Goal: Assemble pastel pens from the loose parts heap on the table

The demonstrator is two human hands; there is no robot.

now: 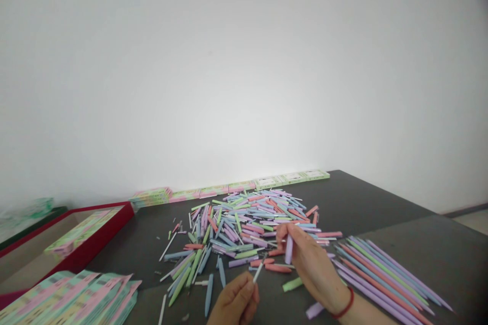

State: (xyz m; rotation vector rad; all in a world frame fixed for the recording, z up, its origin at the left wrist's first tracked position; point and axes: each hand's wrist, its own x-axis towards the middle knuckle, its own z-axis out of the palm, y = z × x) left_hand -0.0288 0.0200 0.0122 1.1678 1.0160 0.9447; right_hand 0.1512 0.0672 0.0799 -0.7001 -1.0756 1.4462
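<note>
My left hand (234,303) is at the bottom middle, fingers pinched on a thin white pen refill (257,272) that points up to the right. My right hand (308,264), with a red band at the wrist, is closed on a short purple pen cap (288,249) held upright. The refill's tip is a short way from the cap, not touching it. Both hands hover over the near edge of a heap of pastel pen parts (247,228) on a dark table (381,208).
Assembled long pens (381,274) lie in a row at the right. Printed pink and green cards (72,297) are stacked at the lower left. A red-rimmed tray (87,248) sits at the left. Flat boxes (229,188) line the table's far edge by a white wall.
</note>
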